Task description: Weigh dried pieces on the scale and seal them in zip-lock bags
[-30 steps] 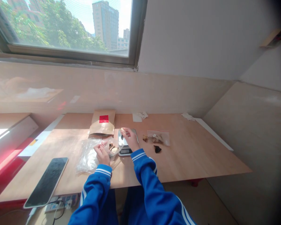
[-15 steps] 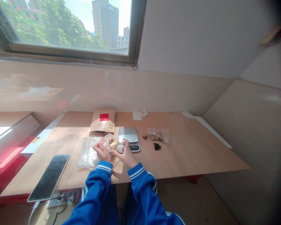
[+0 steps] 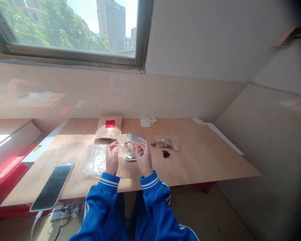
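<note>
A small clear plastic tray (image 3: 129,144) holding pale and brown pieces is raised between my hands, just above a digital kitchen scale (image 3: 133,137). My left hand (image 3: 112,158) grips its left side. My right hand (image 3: 143,157) pinches its right side with the fingertips. The hands and tray hide most of the scale's front and display. To the right, a clear zip bag (image 3: 167,142) lies with brown pieces at its edge, and a dark chunk (image 3: 166,154) rests near it.
A wooden tabletop (image 3: 203,157) ends in a front edge near my sleeves. On it are a crumpled clear plastic bag (image 3: 95,161), a kraft paper bag with a red label (image 3: 108,129), a smartphone (image 3: 52,186) and tissue scraps (image 3: 146,122). A power strip (image 3: 66,212) sits below.
The tray has risen from left of the scale to above it. My right hand has moved from the scale onto the tray, and both hands now hold it.
</note>
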Action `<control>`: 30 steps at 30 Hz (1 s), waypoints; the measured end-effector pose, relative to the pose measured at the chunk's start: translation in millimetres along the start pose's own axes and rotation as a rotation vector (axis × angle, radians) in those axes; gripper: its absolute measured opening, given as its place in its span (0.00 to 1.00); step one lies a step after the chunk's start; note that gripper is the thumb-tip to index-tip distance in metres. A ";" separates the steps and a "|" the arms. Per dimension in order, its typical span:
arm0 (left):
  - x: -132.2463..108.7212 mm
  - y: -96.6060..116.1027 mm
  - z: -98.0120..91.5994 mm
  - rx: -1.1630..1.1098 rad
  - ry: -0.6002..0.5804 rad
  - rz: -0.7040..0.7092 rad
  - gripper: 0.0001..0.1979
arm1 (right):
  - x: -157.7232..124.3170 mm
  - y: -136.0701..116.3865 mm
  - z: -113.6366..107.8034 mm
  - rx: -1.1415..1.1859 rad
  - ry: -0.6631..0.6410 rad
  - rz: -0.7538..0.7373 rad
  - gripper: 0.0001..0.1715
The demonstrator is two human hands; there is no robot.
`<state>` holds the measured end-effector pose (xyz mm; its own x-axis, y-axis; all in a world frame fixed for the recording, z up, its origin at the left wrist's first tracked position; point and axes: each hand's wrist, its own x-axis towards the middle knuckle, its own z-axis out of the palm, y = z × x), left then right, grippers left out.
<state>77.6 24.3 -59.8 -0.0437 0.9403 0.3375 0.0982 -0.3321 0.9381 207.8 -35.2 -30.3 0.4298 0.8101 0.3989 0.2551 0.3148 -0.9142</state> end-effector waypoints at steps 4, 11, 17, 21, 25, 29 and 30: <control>1.2 11.3 -9.3 -0.013 -0.116 0.037 0.23 | 4.9 -13.9 -17.1 0.072 -0.020 -0.020 0.22; -5.4 17.3 -12.0 -0.187 -0.502 -0.096 0.20 | 11.8 -8.6 -19.3 0.335 0.134 0.104 0.19; -22.5 26.3 -18.1 -0.278 -0.644 -0.071 0.27 | 17.6 1.7 -19.9 0.461 0.344 0.255 0.22; -28.8 31.2 -10.2 -0.014 -0.480 0.012 0.25 | 18.1 3.6 -20.2 0.498 0.326 0.315 0.25; -25.3 24.8 -1.5 -0.078 -0.179 -0.039 0.15 | 14.3 6.0 -27.5 0.554 0.076 0.307 0.30; -17.9 21.0 0.6 -0.123 0.017 -0.110 0.14 | 3.8 20.7 -32.1 0.546 -0.095 0.351 0.37; -16.4 20.8 1.2 -0.114 0.032 -0.116 0.15 | 0.8 25.4 -31.5 0.535 -0.118 0.354 0.38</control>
<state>81.6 2.0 -45.9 -0.0796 0.9707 0.2267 -0.0228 -0.2291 0.9731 241.9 -42.1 -50.9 0.3031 0.9492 0.0846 -0.3638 0.1973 -0.9103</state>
